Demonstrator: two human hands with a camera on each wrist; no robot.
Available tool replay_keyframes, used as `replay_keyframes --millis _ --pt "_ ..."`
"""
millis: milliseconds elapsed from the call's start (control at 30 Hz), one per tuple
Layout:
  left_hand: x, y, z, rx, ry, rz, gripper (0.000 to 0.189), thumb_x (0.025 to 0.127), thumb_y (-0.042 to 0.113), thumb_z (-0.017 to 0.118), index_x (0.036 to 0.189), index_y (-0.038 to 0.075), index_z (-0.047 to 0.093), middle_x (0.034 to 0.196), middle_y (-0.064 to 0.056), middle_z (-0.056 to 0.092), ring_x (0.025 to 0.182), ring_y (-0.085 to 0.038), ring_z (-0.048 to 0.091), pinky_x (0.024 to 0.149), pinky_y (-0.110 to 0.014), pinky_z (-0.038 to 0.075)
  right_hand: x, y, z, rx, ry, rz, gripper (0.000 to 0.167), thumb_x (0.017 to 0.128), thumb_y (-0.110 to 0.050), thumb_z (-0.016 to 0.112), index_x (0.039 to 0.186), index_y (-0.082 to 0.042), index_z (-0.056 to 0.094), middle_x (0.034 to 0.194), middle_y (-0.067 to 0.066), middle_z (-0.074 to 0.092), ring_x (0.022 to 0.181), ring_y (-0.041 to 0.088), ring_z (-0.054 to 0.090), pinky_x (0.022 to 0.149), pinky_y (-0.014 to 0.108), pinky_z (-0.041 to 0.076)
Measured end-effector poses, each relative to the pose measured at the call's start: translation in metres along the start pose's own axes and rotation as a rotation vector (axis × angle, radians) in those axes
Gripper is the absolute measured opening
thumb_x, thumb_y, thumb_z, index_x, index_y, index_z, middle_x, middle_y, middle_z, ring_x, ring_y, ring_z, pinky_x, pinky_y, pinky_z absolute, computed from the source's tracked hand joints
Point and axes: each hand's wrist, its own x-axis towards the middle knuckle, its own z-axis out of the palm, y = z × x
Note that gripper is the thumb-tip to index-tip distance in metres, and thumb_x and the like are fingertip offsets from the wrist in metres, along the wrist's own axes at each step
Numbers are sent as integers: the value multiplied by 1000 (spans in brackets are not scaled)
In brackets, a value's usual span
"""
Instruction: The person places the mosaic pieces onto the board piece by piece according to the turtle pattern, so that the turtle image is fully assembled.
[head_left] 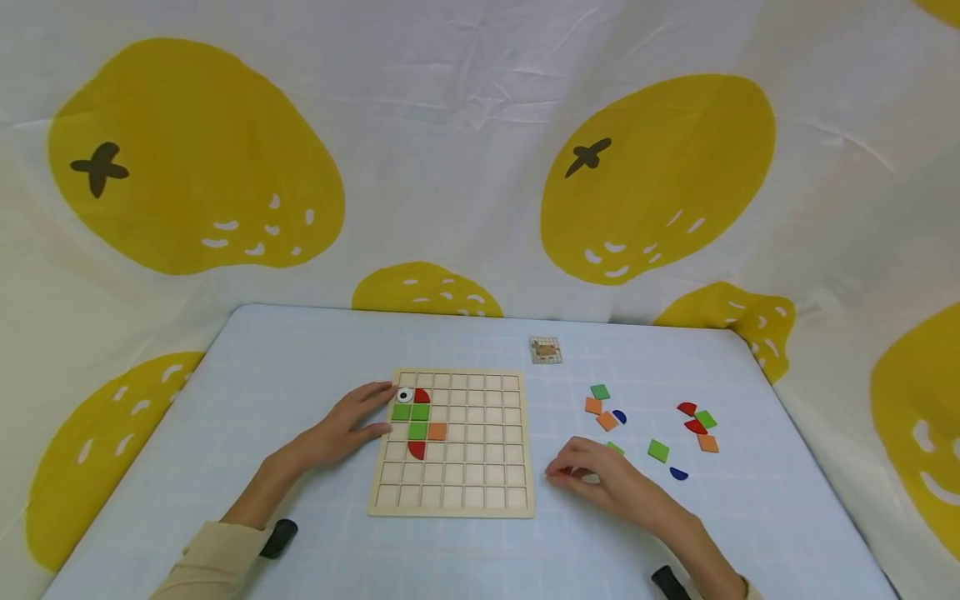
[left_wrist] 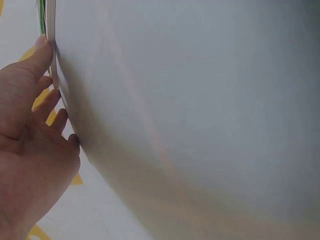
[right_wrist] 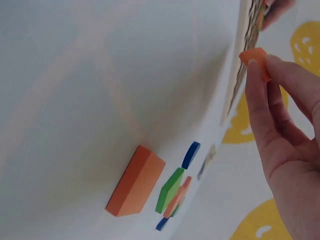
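Note:
A wooden grid board [head_left: 480, 508] lies on the table. At its upper left sit a white eye tile [head_left: 405, 395], red quarter-round tiles [head_left: 422, 396], green square tiles [head_left: 401, 412] and an orange square tile [head_left: 437, 432]. My left hand [head_left: 345, 429] rests against the board's left edge, fingers extended; the left wrist view shows the thumb [left_wrist: 42, 55] at the board's side. Just right of the board, my right hand [head_left: 600, 475] pinches an orange tile [right_wrist: 256, 56] between thumb and fingertips, seen in the right wrist view. From the head view that tile is hidden.
Loose tiles lie to the right: a green square [head_left: 658, 451], an orange square [head_left: 708, 443], a blue half-round [head_left: 678, 473], red pieces [head_left: 687, 408] and several others. A small picture card [head_left: 545, 350] lies near the back. A fabric backdrop with yellow fruit hangs behind the table.

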Motion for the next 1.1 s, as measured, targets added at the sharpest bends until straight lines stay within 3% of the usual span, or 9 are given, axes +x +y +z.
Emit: replay_keyframes --millis 200,433,700,1100 --pt "1 -1 1 0 -2 4 65 102 25 67 157 3 41 162 -21 34 149 -47 24 117 -68 22 13 -2 4 48 45 -7 13 97 -12 73 109 -15 76 103 -9 67 94 6 64 86 26 59" --pt "2 -1 1 9 -3 0 65 102 25 66 157 3 40 162 -21 34 150 -46 24 118 -67 22 31 -2 11 33 138 -72 15 93 -10 77 108 -13 77 101 -9 70 87 5 63 73 24 57" --pt "0 0 1 9 8 12 65 102 25 66 157 1 40 161 -23 35 149 -48 25 116 -69 23 49 -4 23 61 211 -120 15 91 -8 79 106 -10 77 97 -6 70 85 7 63 69 25 56" --pt "0 3 -2 -1 -4 0 65 102 23 66 157 2 39 162 -22 33 150 -46 24 118 -67 22 82 -16 43 144 261 -44 17 88 -7 81 105 -6 77 99 2 73 84 10 65 75 27 59"
